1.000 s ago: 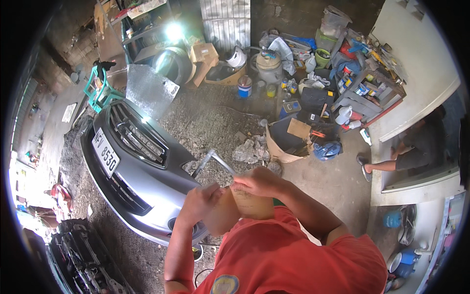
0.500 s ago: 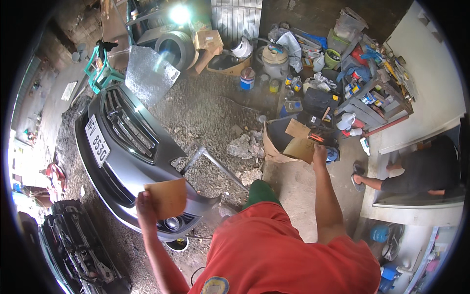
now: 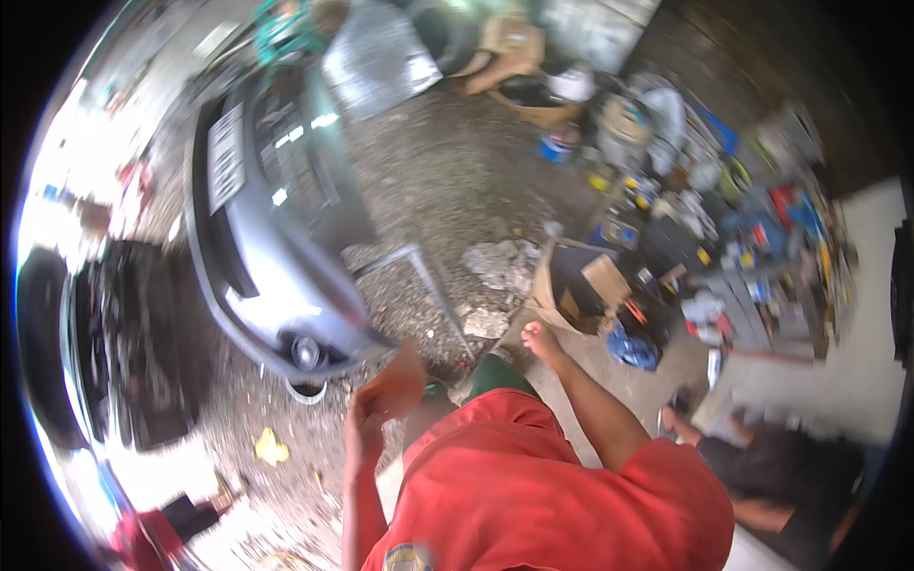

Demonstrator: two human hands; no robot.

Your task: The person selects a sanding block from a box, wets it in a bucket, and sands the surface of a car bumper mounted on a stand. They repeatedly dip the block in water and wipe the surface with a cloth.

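Note:
A stiff tan paper sheet (image 3: 395,381) is gripped at its lower left part by my left hand (image 3: 364,419), in front of my body. Just beyond the sheet is the near end of a grey car bumper (image 3: 286,243), with a round lamp (image 3: 306,353) set in it. My right hand (image 3: 541,341) has its fingers curled in, and no sheet shows in it. It is just short of an open cardboard box (image 3: 549,285) with a raised flap (image 3: 606,282). The picture is smeared by motion.
A metal frame (image 3: 424,271) supports the bumper over gravelly ground. Dark car parts (image 3: 129,343) stand at the left. Cans, tools and bottles crowd a grey shelf (image 3: 752,314) at the right. A person in dark clothing (image 3: 790,476) is low at the right. A yellow scrap (image 3: 270,447) lies on the ground.
My view has turned left. The left hand has brought its sheet closer to my body. The right hand has drawn back from the box, and the tan sheet it held is no longer seen there.

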